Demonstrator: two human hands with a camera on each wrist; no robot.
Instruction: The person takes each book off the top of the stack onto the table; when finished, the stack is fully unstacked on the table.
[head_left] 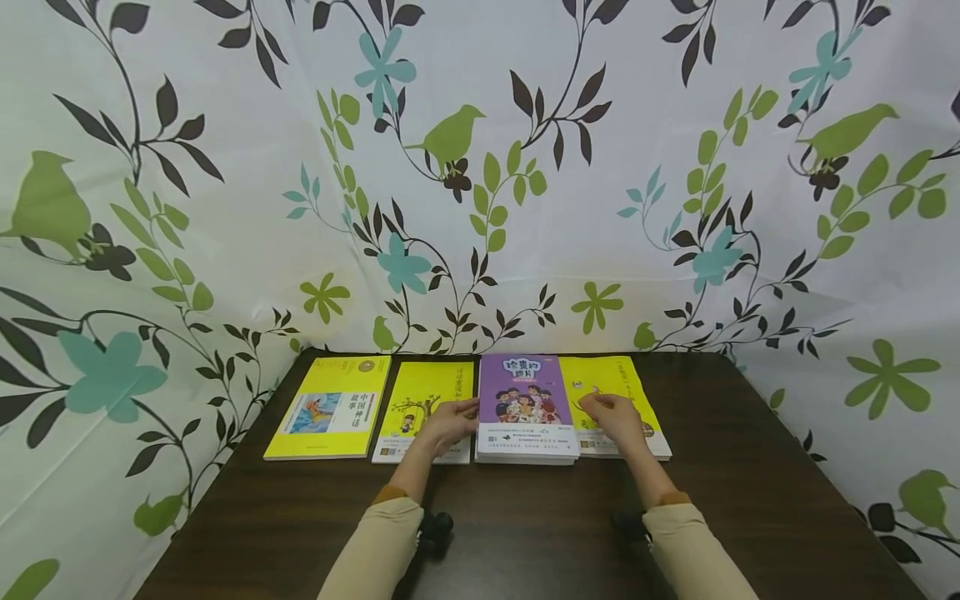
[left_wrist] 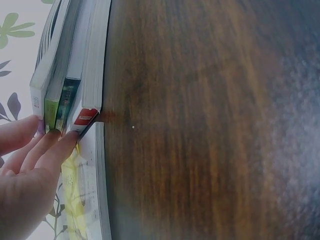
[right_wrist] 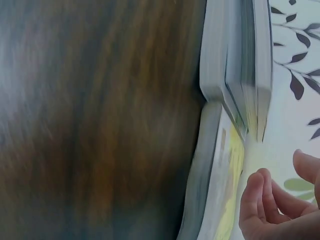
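Left hand: at the left edge, fingers extended and fingertips against the spine side of a book stack, thumb by its white spine.
Book stack: several books, their long page edges toward the worktop's bare stretch.
Spines: white, green, dark green, red patch; lettering too blurred to read.
Yellow-covered book: just beyond the spines, partly behind the fingers.
Worktop: brown wood grain, glare at right.
Backdrop: white, leaf-printed.
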